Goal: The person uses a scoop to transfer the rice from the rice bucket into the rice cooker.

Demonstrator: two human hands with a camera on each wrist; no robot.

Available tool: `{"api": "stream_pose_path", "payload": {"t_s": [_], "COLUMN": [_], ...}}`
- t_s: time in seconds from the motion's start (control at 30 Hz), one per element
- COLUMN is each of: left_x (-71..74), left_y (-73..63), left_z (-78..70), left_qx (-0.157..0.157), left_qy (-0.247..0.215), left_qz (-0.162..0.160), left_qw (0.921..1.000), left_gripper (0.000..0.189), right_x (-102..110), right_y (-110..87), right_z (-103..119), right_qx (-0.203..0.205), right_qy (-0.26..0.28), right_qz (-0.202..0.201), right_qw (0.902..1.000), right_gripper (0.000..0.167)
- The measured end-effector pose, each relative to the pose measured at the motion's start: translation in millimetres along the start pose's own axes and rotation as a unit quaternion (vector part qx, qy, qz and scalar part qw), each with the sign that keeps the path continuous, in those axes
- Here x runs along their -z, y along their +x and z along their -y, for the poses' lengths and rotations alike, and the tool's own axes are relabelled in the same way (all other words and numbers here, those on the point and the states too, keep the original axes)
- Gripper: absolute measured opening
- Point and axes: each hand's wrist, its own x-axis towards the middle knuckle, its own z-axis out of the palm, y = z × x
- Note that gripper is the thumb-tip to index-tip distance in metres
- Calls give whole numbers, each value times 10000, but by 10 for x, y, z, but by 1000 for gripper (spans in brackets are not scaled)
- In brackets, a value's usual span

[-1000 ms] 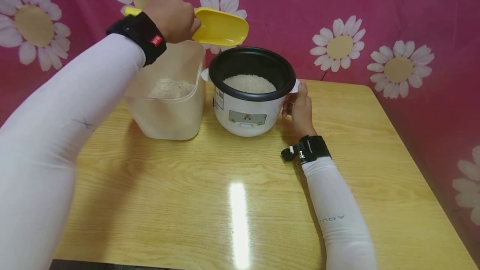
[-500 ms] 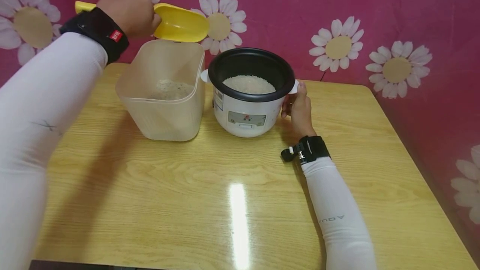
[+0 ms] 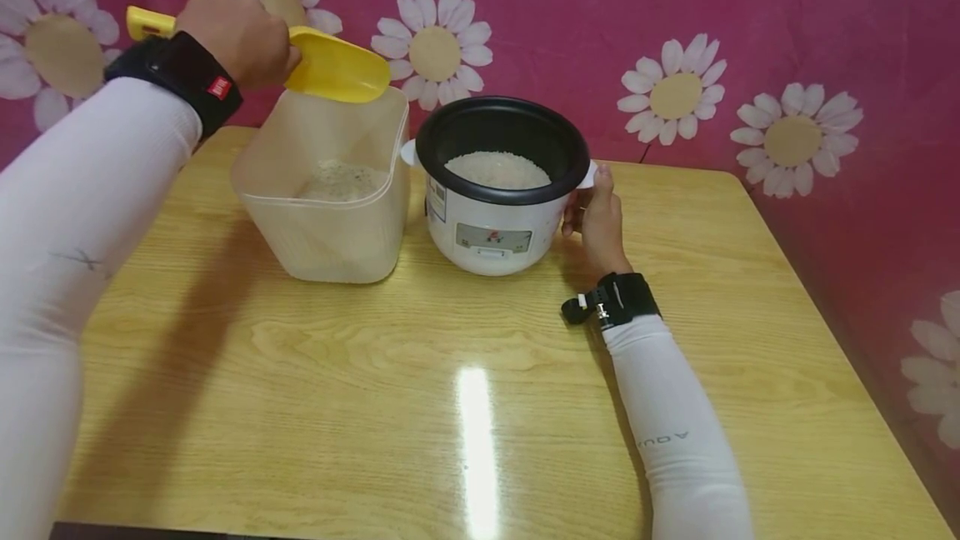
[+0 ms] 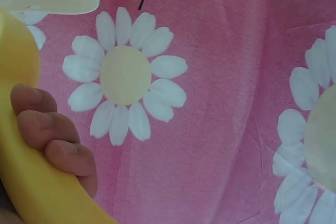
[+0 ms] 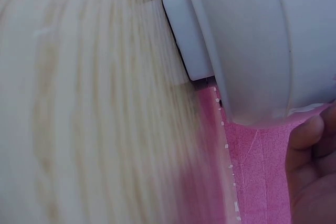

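In the head view my left hand (image 3: 238, 38) grips a yellow scoop (image 3: 341, 65) by its handle. The scoop's bowl hangs over the back of a translucent plastic bin (image 3: 322, 236), which has a low heap of pale grain (image 3: 341, 180) at its bottom. Curled fingers (image 4: 50, 129) wrap the yellow handle in the left wrist view. To the right of the bin stands a white rice cooker (image 3: 480, 261) with a black inner pot (image 3: 502, 119) and white rice (image 3: 498, 170) inside. My right hand (image 3: 603, 227) holds the cooker's right side handle (image 3: 590, 176), thumb on top, fingers curled below.
Both containers stand side by side on a wooden table (image 3: 360, 407), near its back edge. A pink cloth (image 3: 570, 23) with white daisies hangs behind. The cooker's base foot (image 5: 189, 38) shows on the tabletop in the right wrist view.
My left hand has carried the scoop leftward, from beside the cooker's pot to over the bin, and then slightly down with its bowl tipped lower. The right hand stays on the cooker.
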Motion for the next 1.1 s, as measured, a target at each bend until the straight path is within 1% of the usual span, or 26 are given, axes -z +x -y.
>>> {"api": "stream_pose_path", "payload": {"t_s": [0.1, 0.23, 0.3, 0.47, 0.6, 0.67, 0.77, 0.83, 0.9, 0.97, 1.1], "left_x": [-47, -133, -166, -206, -222, -227, -229, -226, -222, -219, -243], "left_y": [-38, -64, -65, -23, 15, 33, 60, 77, 95, 110, 136], "left_z": [-3, 2, -4, -34, -84, -125, -199, -250, -296, -338, -410], "left_qx": [-53, -204, -286, -535, -684, -699, -824, -937, -1089, -1182, -1242], "left_qy": [145, 323, 391, 688, 834, 889, 1277, 1610, 1969, 2185, 2348], "left_qz": [41, 69, 164, 416, 401, 402, 478, 571, 626, 681, 611], "left_qw": [9999, 9992, 9987, 9953, 9934, 9928, 9872, 9808, 9723, 9663, 9621], "left_gripper": [47, 43, 43, 35, 32, 33, 33, 36, 40, 41, 33], "right_x": [-7, -8, -8, -11, -14, -11, -8, -8, -6, -5, -11], "right_y": [2, 13, 16, 11, 1, -7, -14, -18, -18, -16, -7], "right_z": [-1, -1, -4, -8, -12, -13, -16, -13, -13, -9, -8], "right_qx": [8, -10, -2, 73, 110, 115, 133, 155, 180, 204, 225], "right_qy": [-10, -10, -37, -93, -32, -15, -30, -22, 32, 91, 155], "right_qz": [-5, 24, 35, 19, -11, -5, -8, 4, 26, 51, 64], "right_qw": [10000, 10000, 10000, 9999, 9999, 9999, 9999, 9999, 9998, 9997, 9996], "right_gripper": [66, 65, 66, 67, 67, 67, 67, 67, 67, 67, 66]}}
